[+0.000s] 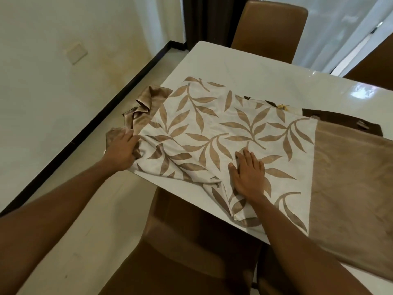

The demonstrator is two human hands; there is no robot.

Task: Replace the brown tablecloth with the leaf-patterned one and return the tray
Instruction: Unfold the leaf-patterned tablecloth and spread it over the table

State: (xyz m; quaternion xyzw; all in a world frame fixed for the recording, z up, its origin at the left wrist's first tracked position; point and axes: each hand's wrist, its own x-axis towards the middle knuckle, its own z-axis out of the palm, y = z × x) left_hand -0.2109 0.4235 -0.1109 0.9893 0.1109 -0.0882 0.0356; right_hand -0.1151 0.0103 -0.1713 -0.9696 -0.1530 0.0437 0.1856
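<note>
The leaf-patterned cloth (221, 133), white with tan leaves, lies spread over the left end of the white table (265, 75). My right hand (247, 173) presses flat on it near the front edge, fingers straight. My left hand (122, 149) grips bunched fabric at the table's left corner, where the cloth's tan edge (144, 107) is crumpled. To the right lies the brown tablecloth (350, 188), tan with a dark brown band (331, 118) at the back. No tray is in view.
A brown chair (180, 241) stands pushed in right below my arms, and another chair (270, 28) stands across the table. A small yellowish object (281, 107) peeks out behind the leaf cloth. The wall with a dark baseboard (106, 116) runs along the left.
</note>
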